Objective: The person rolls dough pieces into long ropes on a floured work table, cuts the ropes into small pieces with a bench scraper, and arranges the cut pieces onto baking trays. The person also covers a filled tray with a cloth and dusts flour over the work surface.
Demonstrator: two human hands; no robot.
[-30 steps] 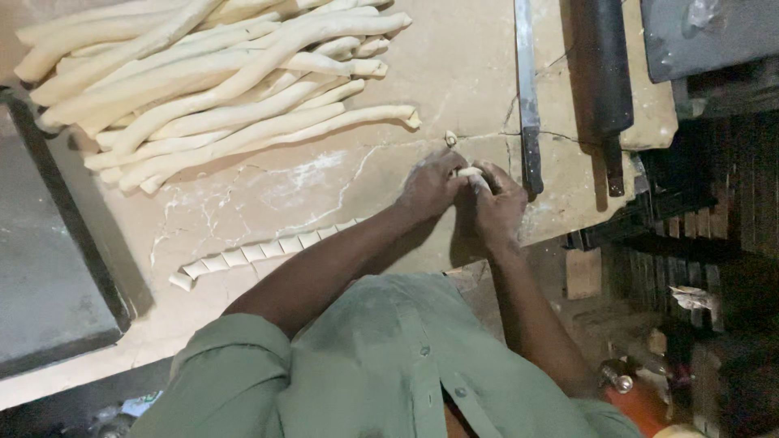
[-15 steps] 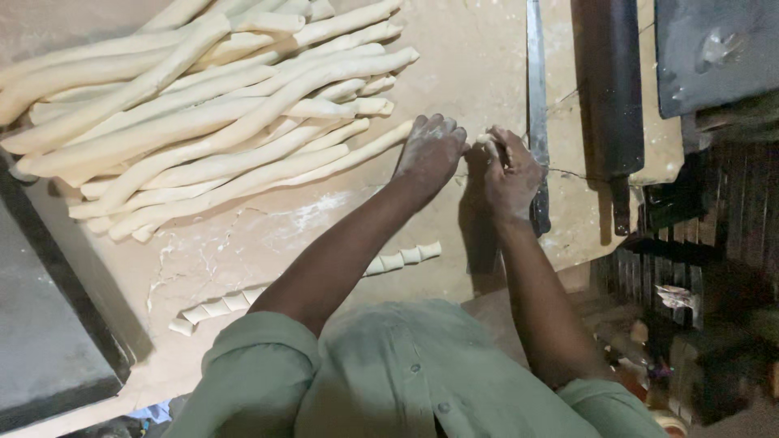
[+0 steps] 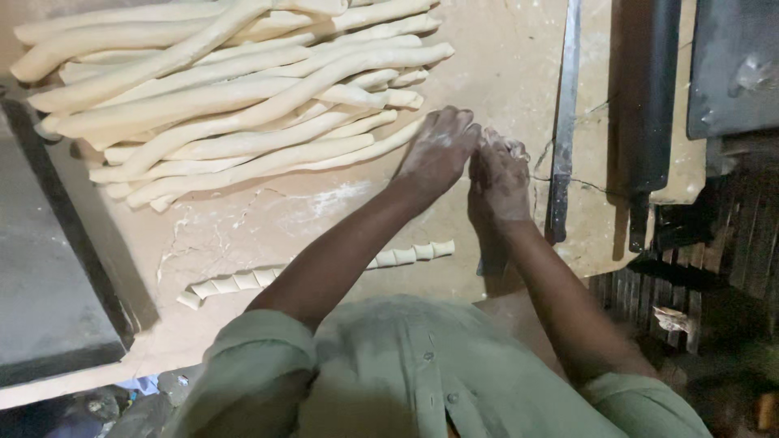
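Floured board (image 3: 519, 49), dough ropes (image 3: 243, 105), hands (image 3: 471, 162).

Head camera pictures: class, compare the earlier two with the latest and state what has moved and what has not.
Both hands, the left hand and the right hand, moved up the board, from near its front edge towards the end of the nearest dough rope. They stay close together, pinching something small. The cut row of dough pieces, the long blade and the dark rolling pin kept their places.
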